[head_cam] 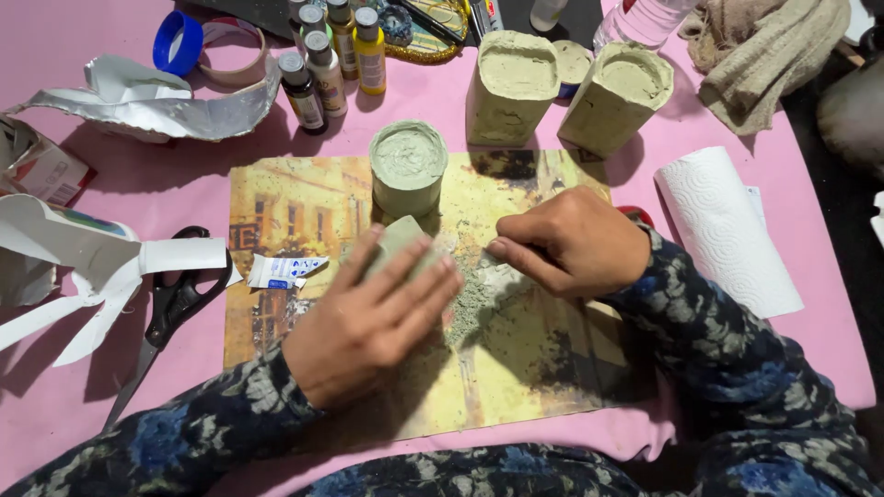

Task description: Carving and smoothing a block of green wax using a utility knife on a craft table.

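**Two hands work a pale green block over a dusty printed mat**

The left hand [368,322] lies flat with fingers spread across a pale green, wedge-shaped plaster-like block [398,241], pressing it down on a yellowish printed picture mat [516,368]. The right hand [571,241] is curled closed just beside the block, fingertips pinched together; whether they hold a small tool I cannot tell. Between the two hands a heap of grey-green powder [479,299] lies on the mat.

Just behind the block stands a round pale green cast cylinder [408,167]. Further back, two squarish pale green cast containers [516,87] stand side by side on the pink-covered counter [184,184]. A small white and blue tube [284,271] lies on the mat's left edge, and black-handled scissors [170,308] rest just left of it. A row of small paint bottles [331,60] stands at the back, beside crumpled silver foil packaging [157,106]. A white paper towel roll [727,230] lies at the right.
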